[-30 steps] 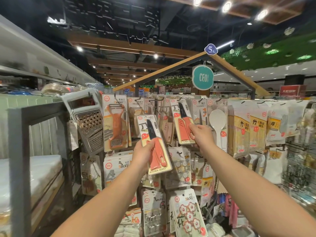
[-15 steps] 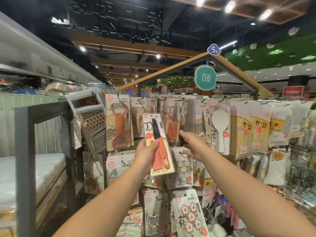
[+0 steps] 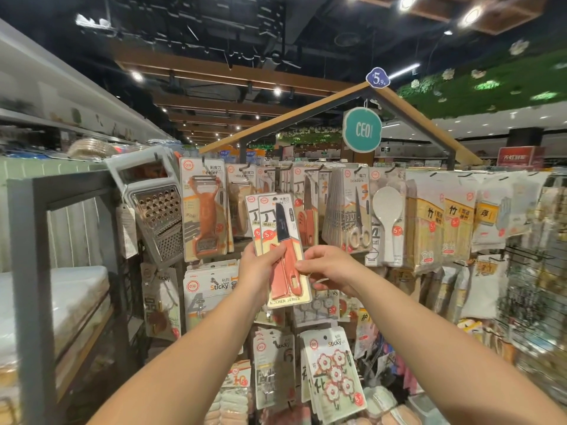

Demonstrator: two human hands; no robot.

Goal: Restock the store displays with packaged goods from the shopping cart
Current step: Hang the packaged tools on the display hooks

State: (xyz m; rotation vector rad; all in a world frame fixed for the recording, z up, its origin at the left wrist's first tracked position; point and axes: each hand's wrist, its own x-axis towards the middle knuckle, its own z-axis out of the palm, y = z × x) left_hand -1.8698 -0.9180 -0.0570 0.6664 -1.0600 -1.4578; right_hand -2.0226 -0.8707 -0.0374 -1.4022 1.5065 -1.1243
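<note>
My left hand (image 3: 259, 268) holds a carded fruit-knife pack (image 3: 283, 250) with an orange handle and sheath, upright in front of the hanging display; a second card edge shows just behind it. My right hand (image 3: 326, 266) pinches the pack's right edge near the handle. Behind them, more knife packs (image 3: 306, 207) hang on a display hook.
Orange peeler packs (image 3: 204, 210) and a metal grater (image 3: 155, 210) hang to the left. Scissors packs (image 3: 352, 210), a white rice paddle (image 3: 387, 216) and yellow bagged goods (image 3: 429, 225) hang to the right. Sticky hook packs (image 3: 333, 375) fill the lower rows. A grey shelf frame (image 3: 33, 271) stands at left.
My right hand let go of the hanging knife pack and came down to the pack in my left hand. My left hand shifted slightly right.
</note>
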